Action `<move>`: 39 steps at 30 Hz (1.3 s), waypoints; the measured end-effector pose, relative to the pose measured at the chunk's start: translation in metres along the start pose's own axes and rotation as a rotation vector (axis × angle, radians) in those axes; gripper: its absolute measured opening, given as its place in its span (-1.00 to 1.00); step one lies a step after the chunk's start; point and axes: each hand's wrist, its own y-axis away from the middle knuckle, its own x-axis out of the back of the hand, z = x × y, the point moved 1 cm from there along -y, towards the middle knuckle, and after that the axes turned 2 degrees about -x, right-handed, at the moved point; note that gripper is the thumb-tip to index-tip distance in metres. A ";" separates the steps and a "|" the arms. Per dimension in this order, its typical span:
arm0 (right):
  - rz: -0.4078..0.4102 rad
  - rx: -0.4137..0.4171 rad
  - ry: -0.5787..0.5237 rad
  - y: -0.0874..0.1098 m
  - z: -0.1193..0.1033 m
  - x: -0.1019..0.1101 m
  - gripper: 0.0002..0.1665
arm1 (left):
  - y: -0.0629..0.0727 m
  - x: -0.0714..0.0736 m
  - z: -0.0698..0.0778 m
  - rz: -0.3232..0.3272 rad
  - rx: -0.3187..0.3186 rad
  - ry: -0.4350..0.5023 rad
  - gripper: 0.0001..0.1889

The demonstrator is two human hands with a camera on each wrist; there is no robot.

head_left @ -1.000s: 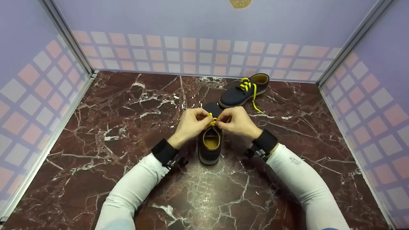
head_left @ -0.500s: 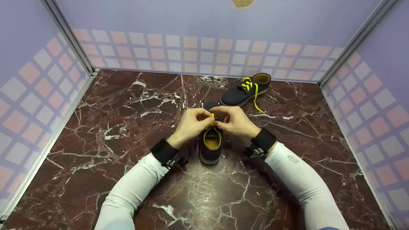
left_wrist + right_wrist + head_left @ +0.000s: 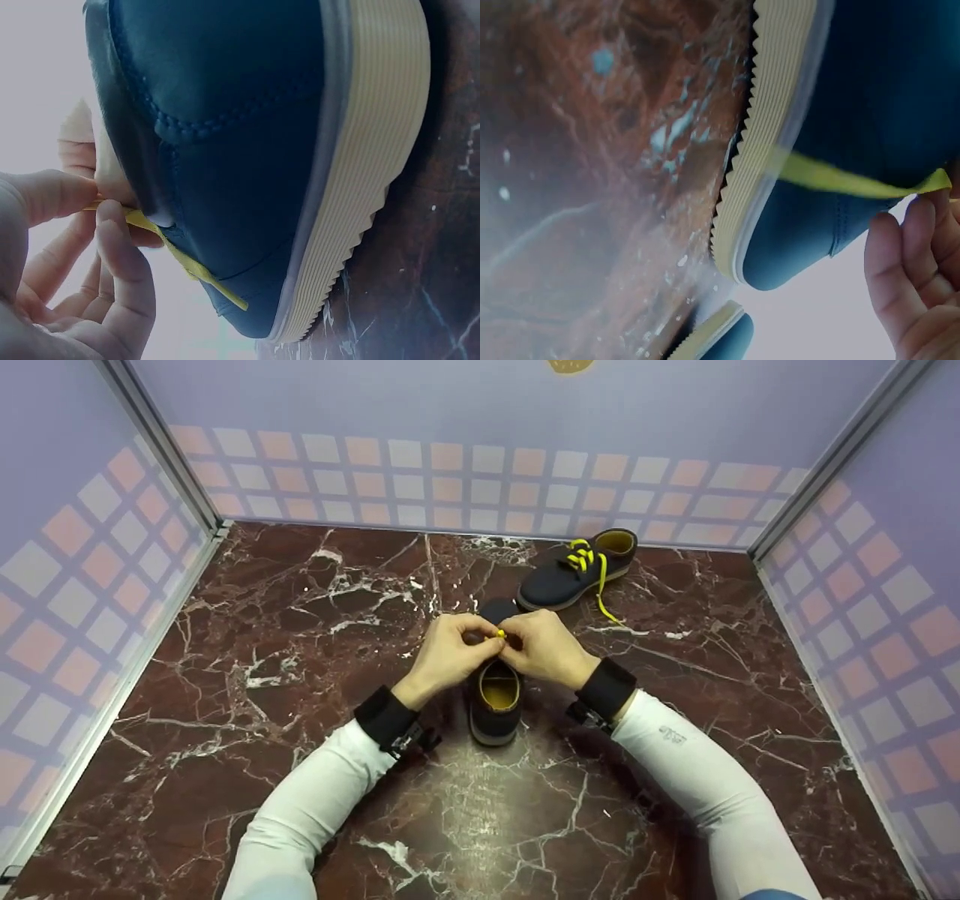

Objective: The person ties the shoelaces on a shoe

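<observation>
A dark blue shoe with a tan lining stands between my hands, heel towards me. My left hand pinches its yellow shoelace between thumb and forefinger, above the shoe's opening. In the left wrist view, a loose end of that shoelace hangs down the shoe's side. My right hand meets the left at the same spot and pinches the lace with curled fingers. A flat length of shoelace runs to its fingertips in the right wrist view. Both hands hide most of the lacing.
A matching shoe lies behind on the right, its yellow lace trailing onto the brown marbled surface. It sits close to the first shoe's toe. Tile-patterned panels wall in the back and both sides.
My right hand has moved slightly left, its fingertips closing in on the left hand's. The yellow loop seen between the hands earlier is now mostly covered. The left hand has stayed almost still.
</observation>
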 end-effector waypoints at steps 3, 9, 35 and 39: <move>-0.007 -0.007 0.023 -0.001 0.001 0.001 -0.82 | 0.000 -0.001 -0.001 -0.002 0.018 0.035 -0.87; -0.083 -0.135 -0.152 -0.002 0.009 0.003 -0.89 | 0.000 -0.005 -0.002 -0.011 0.047 0.119 -0.88; -0.533 -0.841 -1.187 0.002 0.017 0.019 -0.80 | 0.003 -0.004 -0.001 -0.001 0.050 0.056 -0.93; -0.522 -0.843 -1.227 0.003 0.019 0.019 -0.73 | 0.003 -0.004 0.001 -0.003 0.047 0.029 -0.94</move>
